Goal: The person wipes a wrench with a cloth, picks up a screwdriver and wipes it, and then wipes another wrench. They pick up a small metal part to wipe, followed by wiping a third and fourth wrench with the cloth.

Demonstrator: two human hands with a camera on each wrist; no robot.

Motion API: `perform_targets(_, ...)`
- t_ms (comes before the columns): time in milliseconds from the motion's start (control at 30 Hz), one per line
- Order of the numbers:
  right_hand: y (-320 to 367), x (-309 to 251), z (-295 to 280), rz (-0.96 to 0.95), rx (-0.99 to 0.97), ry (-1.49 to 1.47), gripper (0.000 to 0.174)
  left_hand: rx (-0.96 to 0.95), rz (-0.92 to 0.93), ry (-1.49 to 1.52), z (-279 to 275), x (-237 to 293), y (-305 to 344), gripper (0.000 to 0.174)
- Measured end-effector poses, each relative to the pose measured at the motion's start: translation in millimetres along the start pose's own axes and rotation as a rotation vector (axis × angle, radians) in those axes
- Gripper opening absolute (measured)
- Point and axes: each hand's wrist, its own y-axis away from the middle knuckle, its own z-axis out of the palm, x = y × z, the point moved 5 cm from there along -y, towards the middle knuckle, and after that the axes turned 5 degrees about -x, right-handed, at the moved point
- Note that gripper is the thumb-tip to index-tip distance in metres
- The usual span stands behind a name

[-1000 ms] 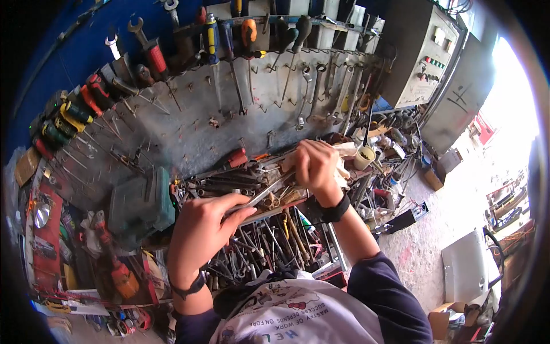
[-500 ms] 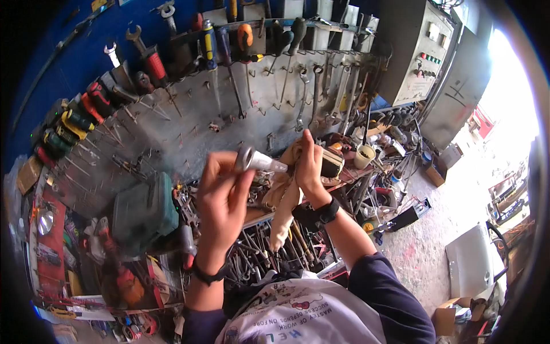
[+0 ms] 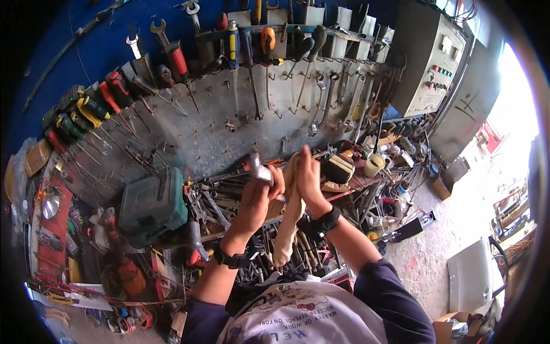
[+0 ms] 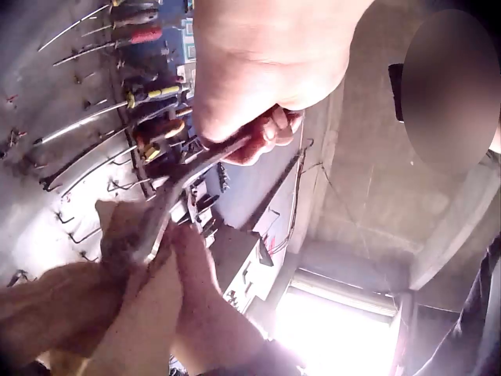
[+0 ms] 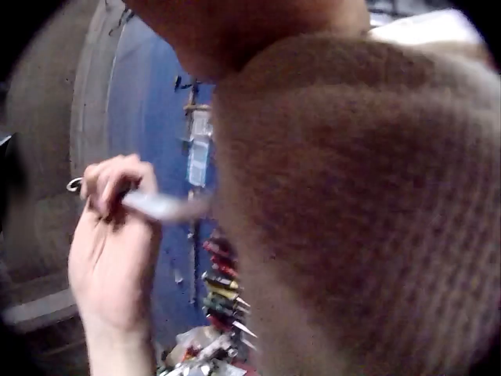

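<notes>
My left hand point(image 3: 255, 203) grips a silvery wrench point(image 3: 262, 170) whose ring end sticks up past the fingers in the head view. From the left wrist camera, the wrench's bent shaft point(image 4: 184, 176) slants from the curled fingers down to a beige cloth point(image 4: 145, 313). My right hand point(image 3: 310, 186) holds that cloth, which wraps the wrench's far end and dangles a long tail toward my shirt. Close up in the right wrist view, the cloth point(image 5: 368, 204) has a knit texture and covers much of the picture.
Wrenches and other tools lie heaped on the bench below the hands. A green case point(image 3: 153, 200) stands at the left, and a pale cup point(image 3: 374, 164) at the right. Behind hangs a metal tool board point(image 3: 189, 135) with screwdrivers and wrenches.
The left hand first held a wrench low over the bench, then lifted it toward the cloth. Now it has moved right, close beside the right hand. The cloth's tail hangs down.
</notes>
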Motion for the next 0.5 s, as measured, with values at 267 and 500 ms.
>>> perform_targets(267, -8, -78, -45, -0.112, 0.268, -0.345, 0.048, 0.168, -0.125, -0.805, 1, 23, -6, 0.012)
perform_targets(500, 13, -139, -1, -0.651, 0.001, 0.497, 0.031, 0.163, -0.081, -0.865, 9, 2, -5, 0.021)
